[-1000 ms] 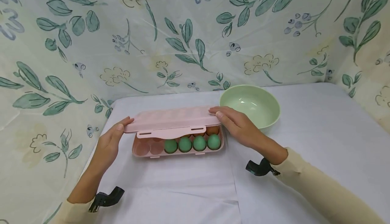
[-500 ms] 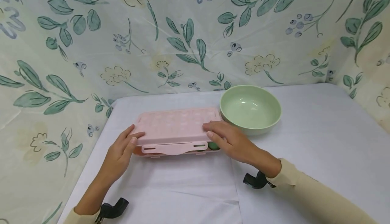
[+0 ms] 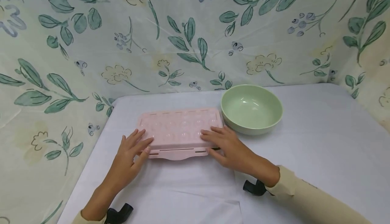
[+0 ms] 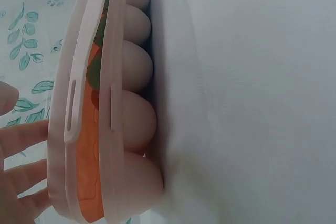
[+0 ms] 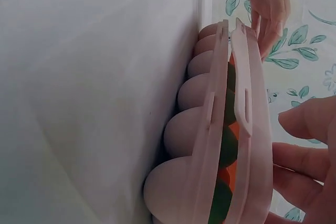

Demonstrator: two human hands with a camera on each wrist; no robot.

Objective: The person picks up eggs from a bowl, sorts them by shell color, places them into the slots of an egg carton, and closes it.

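A pink plastic egg box (image 3: 179,127) lies on the white cloth with its lid lowered. Its front latch flap (image 3: 178,154) hangs along the near edge. My left hand (image 3: 126,163) rests its outstretched fingers on the lid's left end, while my right hand (image 3: 233,147) lays its fingers on the right end. In both wrist views a narrow gap shows between lid and base. Through it, green eggs (image 5: 229,148) are visible in the right wrist view, and an orange interior (image 4: 90,161) in the left. The rest of the contents is hidden under the lid.
A pale green bowl (image 3: 252,110) stands just right of the egg box, close to its back right corner. White cloth (image 3: 320,139) covers the table. Floral fabric (image 3: 189,41) hangs behind and at the left side.
The egg box's lid has come down from partly raised, covering the eggs in the head view. Both hands have moved down toward the near side with it.
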